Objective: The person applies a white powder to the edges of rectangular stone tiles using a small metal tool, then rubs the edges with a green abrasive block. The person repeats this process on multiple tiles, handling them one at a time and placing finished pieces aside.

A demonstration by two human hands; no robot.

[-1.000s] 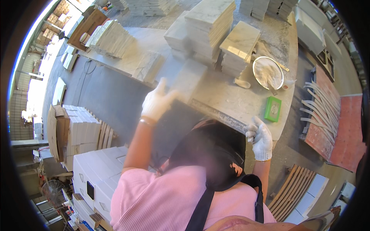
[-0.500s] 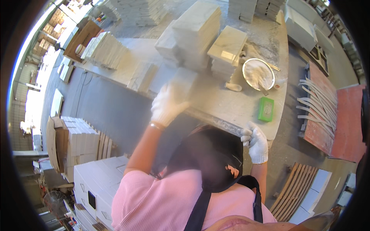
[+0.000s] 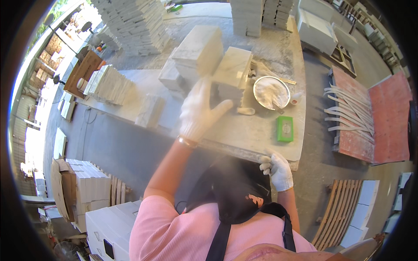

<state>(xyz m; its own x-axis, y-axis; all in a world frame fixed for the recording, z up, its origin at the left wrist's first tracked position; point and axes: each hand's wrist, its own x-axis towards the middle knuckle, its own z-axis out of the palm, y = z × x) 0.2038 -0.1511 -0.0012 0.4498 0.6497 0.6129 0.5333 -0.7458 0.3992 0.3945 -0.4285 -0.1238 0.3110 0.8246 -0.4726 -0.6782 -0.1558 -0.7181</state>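
Note:
My left hand [image 3: 198, 108], in a white glove, reaches over the table to the near side of a tall stack of pale marbled stone tiles [image 3: 198, 48]. Its fingers stretch forward with the thumb spread, and the fingertips blur against the stack. I see no tile in its grasp. A shorter tile stack [image 3: 235, 65] stands just right of it. At the table's near edge is my gloved right hand [image 3: 278, 172], its fingers curled; whatever they hold, if anything, is hidden. Beyond this hand lies a green box [image 3: 285, 129]. A bowl of white powder [image 3: 271, 87] with a tool in it sits farther back.
More tile stacks [image 3: 111, 85] stand at the table's left, beside a low block of tiles [image 3: 150, 111]. A black apron [image 3: 226, 182] hangs at the near edge. Right of the table, pale strips [image 3: 350, 111] lie on a red board [image 3: 389, 117]. Boxes [image 3: 91, 187] stand lower left.
My left hand has moved forward to the tall stack; the pale tile that was at its fingers no longer shows there. The view has shifted, while my right hand stays by the table edge.

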